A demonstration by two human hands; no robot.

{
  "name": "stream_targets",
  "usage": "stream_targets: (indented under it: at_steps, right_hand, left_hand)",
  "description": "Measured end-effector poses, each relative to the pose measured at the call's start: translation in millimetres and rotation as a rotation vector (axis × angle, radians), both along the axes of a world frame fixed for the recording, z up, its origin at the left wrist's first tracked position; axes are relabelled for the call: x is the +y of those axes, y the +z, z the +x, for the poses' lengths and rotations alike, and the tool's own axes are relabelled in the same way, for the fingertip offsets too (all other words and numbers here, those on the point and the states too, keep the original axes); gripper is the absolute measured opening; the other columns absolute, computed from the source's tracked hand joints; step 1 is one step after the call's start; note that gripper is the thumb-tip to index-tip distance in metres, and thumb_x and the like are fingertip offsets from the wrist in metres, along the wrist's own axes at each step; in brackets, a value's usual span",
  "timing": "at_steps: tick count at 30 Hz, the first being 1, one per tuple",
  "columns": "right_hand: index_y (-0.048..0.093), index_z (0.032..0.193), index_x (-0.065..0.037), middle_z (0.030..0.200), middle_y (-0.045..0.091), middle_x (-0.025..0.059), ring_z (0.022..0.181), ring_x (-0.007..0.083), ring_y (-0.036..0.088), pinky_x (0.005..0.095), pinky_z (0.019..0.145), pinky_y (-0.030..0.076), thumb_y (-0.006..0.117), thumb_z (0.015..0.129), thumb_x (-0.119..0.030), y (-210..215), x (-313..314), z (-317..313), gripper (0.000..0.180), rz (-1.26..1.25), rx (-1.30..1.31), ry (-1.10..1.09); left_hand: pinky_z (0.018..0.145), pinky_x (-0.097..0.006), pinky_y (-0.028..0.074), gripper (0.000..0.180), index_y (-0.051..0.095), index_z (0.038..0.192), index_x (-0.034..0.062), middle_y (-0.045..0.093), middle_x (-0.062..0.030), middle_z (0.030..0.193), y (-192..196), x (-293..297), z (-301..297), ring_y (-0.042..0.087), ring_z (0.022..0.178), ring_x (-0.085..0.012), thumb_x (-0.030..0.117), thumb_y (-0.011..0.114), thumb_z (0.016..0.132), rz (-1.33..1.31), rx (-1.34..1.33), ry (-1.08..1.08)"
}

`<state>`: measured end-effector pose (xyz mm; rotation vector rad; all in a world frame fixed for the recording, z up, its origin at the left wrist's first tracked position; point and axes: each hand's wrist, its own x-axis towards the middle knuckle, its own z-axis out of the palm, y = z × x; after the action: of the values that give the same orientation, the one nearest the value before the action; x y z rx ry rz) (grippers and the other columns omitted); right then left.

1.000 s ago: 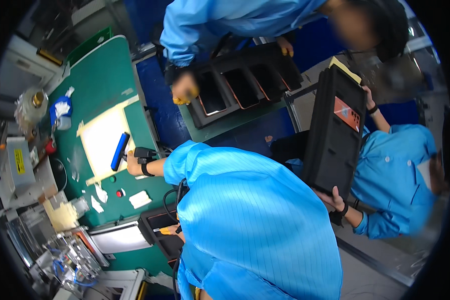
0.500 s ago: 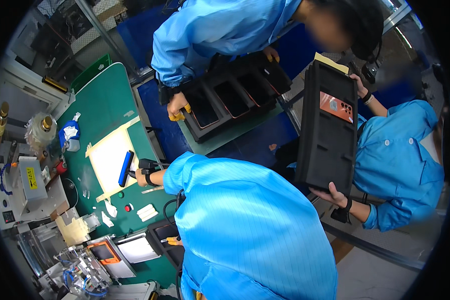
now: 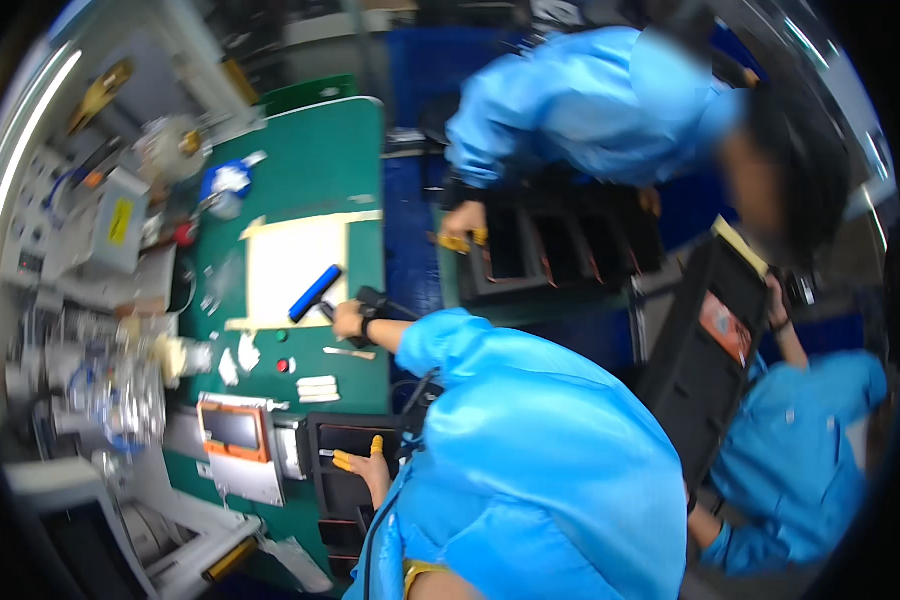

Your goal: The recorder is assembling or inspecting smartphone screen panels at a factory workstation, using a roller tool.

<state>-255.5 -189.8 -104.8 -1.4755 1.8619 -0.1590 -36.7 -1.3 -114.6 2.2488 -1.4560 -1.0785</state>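
My right hand (image 3: 348,320) is closed around the handle of a blue roller (image 3: 316,293), a black strap on the wrist. Under the roller lies a cream sheet (image 3: 280,262), taped along its edges to the green table. Nearer the bottom, my left hand (image 3: 374,472) has yellow finger cots on, its thumb and finger spread apart. Those fingertips are over or beside a black tray (image 3: 342,490) with a dark, phone-like panel in it; contact cannot be made out. Left of that tray stands an orange-framed fixture (image 3: 234,428) on a metal plate.
Across from me a co-worker's hand (image 3: 464,222) rests at a black foam tray (image 3: 560,275) of several phones. At right another person holds a black tray (image 3: 682,370) with an orange phone. Red button (image 3: 283,365), white rolls (image 3: 318,389) and crumpled tissue (image 3: 248,352) lie on the table (image 3: 320,150).
The view has swung, so the scene sits further right. My left hand shows more fully, its fingers apart. The roller is more slanted, still in my right hand. The right-hand person's tray looks more tilted.
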Motion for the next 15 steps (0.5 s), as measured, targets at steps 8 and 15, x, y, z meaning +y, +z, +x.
stream_targets:
  at_steps: [8,15]
  right_hand:
    - [0.060,0.082,0.002,0.069,0.061,0.0117,0.064,0.0182,0.060,0.0306,0.057,0.047,0.052,0.078,-0.016,169,-13,-66,0.020,-0.529,-0.687,-0.220]
    - [0.039,0.080,-0.004,0.084,0.047,0.0098,0.074,0.0174,0.040,0.0357,0.093,0.033,0.048,0.069,-0.014,385,155,-107,0.017,-1.949,-1.509,0.948]
  left_hand:
    - [0.103,-0.035,0.002,0.091,-0.003,0.131,-0.0044,-0.011,-0.0237,0.136,2,11,-10,-0.009,0.128,-0.0314,0.009,0.064,0.070,-0.053,0.218,0.032]
    - [0.103,-0.040,0.004,0.096,0.004,0.128,-0.0098,0.001,-0.0289,0.134,-19,17,-7,0.000,0.126,-0.0394,0.021,0.070,0.065,-0.173,0.061,-0.056]
